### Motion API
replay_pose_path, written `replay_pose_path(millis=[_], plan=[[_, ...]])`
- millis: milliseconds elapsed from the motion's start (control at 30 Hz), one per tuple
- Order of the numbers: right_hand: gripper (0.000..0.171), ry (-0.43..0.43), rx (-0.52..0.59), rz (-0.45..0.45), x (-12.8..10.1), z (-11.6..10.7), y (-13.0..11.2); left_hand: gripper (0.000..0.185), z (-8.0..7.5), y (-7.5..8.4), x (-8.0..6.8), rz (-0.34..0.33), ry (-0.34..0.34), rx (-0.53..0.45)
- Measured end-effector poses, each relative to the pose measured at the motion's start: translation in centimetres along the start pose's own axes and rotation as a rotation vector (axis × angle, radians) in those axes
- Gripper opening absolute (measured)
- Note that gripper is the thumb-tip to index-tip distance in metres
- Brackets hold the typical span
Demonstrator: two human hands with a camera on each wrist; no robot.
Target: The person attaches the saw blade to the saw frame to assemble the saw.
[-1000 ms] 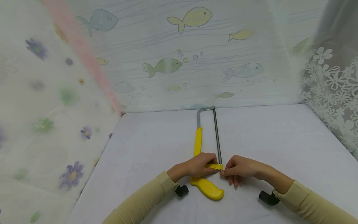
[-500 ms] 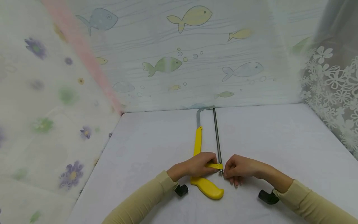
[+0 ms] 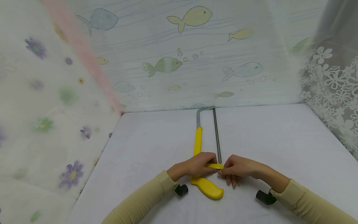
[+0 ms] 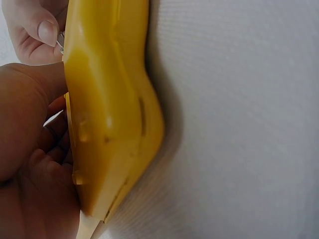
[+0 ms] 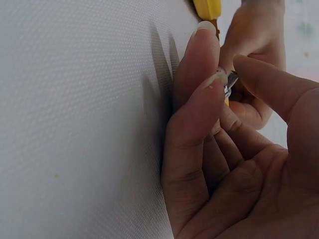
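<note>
A yellow hacksaw (image 3: 206, 186) lies flat on the white table (image 3: 279, 140), its grey blade (image 3: 216, 137) pointing away from me. My left hand (image 3: 195, 166) grips the yellow frame just above the handle (image 4: 109, 119). My right hand (image 3: 236, 168) pinches a small metal nut (image 5: 230, 82) at the blade's near end, thumb and forefinger closed on it, the other fingers (image 5: 197, 99) lying against the table. In the left wrist view the handle fills the middle and a fingertip (image 4: 47, 32) of the right hand shows at the top left.
Curtains with fish and flower prints (image 3: 173, 65) wall in the table on three sides. Black wrist mounts (image 3: 264, 197) sit under both sleeves. Bare white tabletop spreads to the left and right of the saw.
My right hand has shifted slightly at the blade's near end, its fingers turning on the small metal nut. The saw and my left hand stay where they were.
</note>
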State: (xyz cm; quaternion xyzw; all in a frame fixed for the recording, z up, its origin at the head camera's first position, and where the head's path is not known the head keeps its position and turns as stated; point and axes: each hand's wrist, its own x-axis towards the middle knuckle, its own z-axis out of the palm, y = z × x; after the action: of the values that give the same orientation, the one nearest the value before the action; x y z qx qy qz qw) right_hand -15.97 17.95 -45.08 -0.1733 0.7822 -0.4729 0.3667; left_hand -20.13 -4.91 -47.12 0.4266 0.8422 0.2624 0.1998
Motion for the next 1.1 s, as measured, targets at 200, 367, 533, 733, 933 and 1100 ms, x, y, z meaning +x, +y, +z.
replay_pose_path(millis=[200,367,533,733,933,1100], plan=[[0.037,-0.006,0.003,-0.003,0.0,0.0,0.0,0.011,0.1,-0.1,0.1,0.004,0.001,0.004],[0.037,-0.012,0.007,-0.011,0.0,-0.1,0.2,0.011,0.1,-0.2,0.1,0.005,-0.002,0.011],[0.036,-0.009,0.005,-0.009,-0.1,-0.3,0.6,0.012,0.1,-0.2,0.1,0.003,-0.002,0.016],[0.030,-0.029,0.018,-0.031,-0.3,-0.4,1.0,0.012,0.3,-0.2,0.0,0.020,0.003,0.012],[0.025,-0.046,0.031,-0.053,-0.4,-0.6,1.0,0.012,0.2,-0.1,0.0,0.025,0.012,0.021],[0.026,-0.045,0.019,-0.064,-0.4,-0.7,1.0,0.012,0.2,-0.1,0.0,0.017,0.014,0.023]])
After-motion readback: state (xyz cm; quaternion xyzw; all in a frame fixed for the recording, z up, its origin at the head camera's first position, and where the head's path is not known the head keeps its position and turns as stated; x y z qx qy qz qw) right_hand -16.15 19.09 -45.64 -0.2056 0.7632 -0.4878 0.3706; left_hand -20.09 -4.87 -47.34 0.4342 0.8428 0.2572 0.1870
